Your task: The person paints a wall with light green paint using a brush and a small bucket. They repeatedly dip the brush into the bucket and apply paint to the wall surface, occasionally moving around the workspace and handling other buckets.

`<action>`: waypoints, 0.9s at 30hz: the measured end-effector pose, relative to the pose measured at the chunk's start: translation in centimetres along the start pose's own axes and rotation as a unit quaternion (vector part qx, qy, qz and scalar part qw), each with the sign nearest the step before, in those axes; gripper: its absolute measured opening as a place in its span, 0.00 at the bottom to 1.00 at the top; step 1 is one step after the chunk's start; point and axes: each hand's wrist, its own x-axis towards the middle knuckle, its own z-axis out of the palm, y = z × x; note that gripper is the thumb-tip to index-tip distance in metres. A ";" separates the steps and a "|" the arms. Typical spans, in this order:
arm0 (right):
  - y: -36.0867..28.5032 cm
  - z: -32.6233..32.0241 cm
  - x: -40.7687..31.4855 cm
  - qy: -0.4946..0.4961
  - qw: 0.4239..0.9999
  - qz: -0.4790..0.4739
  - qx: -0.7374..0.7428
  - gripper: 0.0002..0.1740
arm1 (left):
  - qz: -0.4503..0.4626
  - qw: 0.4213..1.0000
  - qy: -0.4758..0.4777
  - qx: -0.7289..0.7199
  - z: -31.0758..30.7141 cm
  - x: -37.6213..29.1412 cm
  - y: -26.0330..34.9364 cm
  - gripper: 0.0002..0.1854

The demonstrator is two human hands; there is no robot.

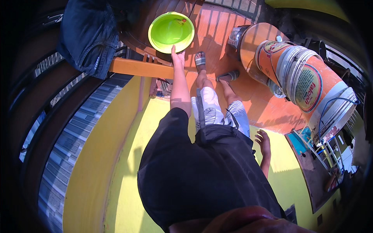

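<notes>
My left hand (178, 59) grips the near rim of a lime-green plastic basin (167, 32), thumb over the edge and the other fingers beneath it. Inside the basin, near its far right wall, lies a small red and yellow item, too small to identify. The basin is over or beside a brown wooden surface; whether it rests there cannot be told. My right hand (264, 141) hangs at my right side with its fingers loosely bent and apart, touching nothing visible.
Stacked orange and white plastic buckets (309, 84) stand at the right beside a round wooden table (262, 32). Dark blue jeans (87, 43) hang at the upper left, near an orange wooden rail (140, 67). Red-orange tiles (215, 38) cover the floor around my sandalled feet.
</notes>
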 end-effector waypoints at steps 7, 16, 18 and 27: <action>2.3 -0.8 0.8 -0.018 1.000 -0.008 -0.004 0.29 | -0.010 0.996 0.041 0.083 0.2 1.1 -0.6 0.29; 6.6 -0.1 5.2 -0.005 0.991 -0.081 -0.103 0.19 | 0.014 0.970 -0.008 0.242 3.8 -11.6 3.5 0.22; 4.7 2.3 5.3 -0.006 0.970 -0.150 -0.190 0.16 | -0.007 0.960 -0.051 0.275 5.4 -17.8 4.2 0.23; -16.5 5.3 -8.9 0.045 0.706 -0.665 -0.238 0.13 | -0.132 0.923 -0.147 0.331 10.0 -42.1 1.1 0.24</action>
